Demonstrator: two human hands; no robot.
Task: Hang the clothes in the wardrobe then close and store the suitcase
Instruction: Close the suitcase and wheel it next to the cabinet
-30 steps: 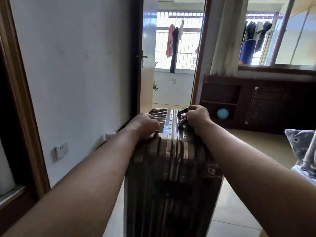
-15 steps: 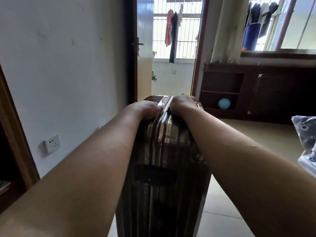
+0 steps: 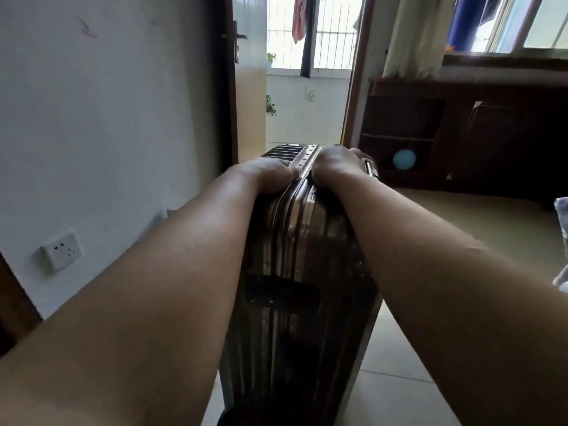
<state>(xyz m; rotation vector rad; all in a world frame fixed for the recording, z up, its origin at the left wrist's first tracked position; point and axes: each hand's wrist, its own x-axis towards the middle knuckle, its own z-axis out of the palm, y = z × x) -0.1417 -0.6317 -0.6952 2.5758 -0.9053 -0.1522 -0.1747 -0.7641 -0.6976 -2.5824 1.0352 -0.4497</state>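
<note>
Storing step, clothes apparently done. Closed suitcase [image 3: 301, 272] stands upright on floor, centre frame. Left hand [image 3: 270, 175] and right hand [image 3: 336, 164] curl over its top at 12 o'clock. Next: likely push toward wall at 9 o'clock.

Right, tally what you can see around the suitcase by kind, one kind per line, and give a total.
Suitcases: 1, the suitcase, upright on the floor
Hands: 2, the left hand and the right hand, both pressed on its top
Wall sockets: 1, the wall socket
Balls: 1, the blue ball in the dark shelf unit
Shelf units: 1
Total: 6
</note>
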